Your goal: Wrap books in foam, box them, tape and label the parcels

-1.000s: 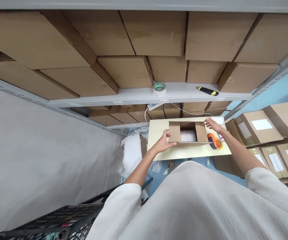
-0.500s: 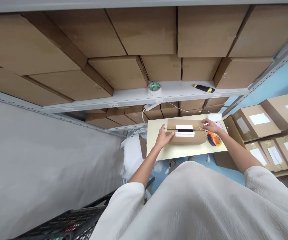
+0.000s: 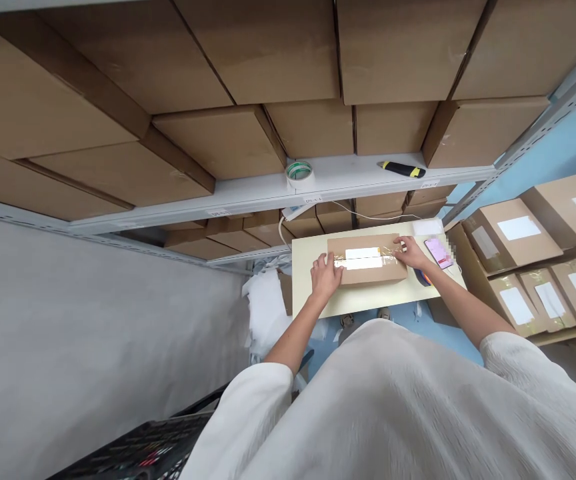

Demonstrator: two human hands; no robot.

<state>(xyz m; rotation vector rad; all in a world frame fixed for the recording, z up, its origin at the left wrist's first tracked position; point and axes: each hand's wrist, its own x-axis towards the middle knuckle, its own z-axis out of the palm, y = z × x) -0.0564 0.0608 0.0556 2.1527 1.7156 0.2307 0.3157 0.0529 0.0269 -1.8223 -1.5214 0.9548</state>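
A brown cardboard box (image 3: 368, 275) lies on the small cream table (image 3: 313, 305), its two top flaps meeting in the middle. A white label (image 3: 363, 258) is split along that seam, and shiny clear tape (image 3: 391, 256) shows at both ends of it. My left hand (image 3: 325, 275) grips the left end, fingers bent over the top. At the right end, my right hand (image 3: 411, 253) has its fingers closed at the taped edge. An orange-and-blue tape dispenser (image 3: 423, 278) sits partly hidden under my right forearm.
A phone (image 3: 439, 253) lies at the table's right side. Above, a shelf of cardboard boxes carries a tape roll (image 3: 300, 175) and a utility knife (image 3: 404, 169). Labelled boxes (image 3: 521, 230) are stacked on the right. A black crate (image 3: 138, 450) stands at lower left.
The dark gap between the box's flaps has closed, and the label halves now meet. My left hand has moved onto the top of the left end; my right hand has come slightly inward.
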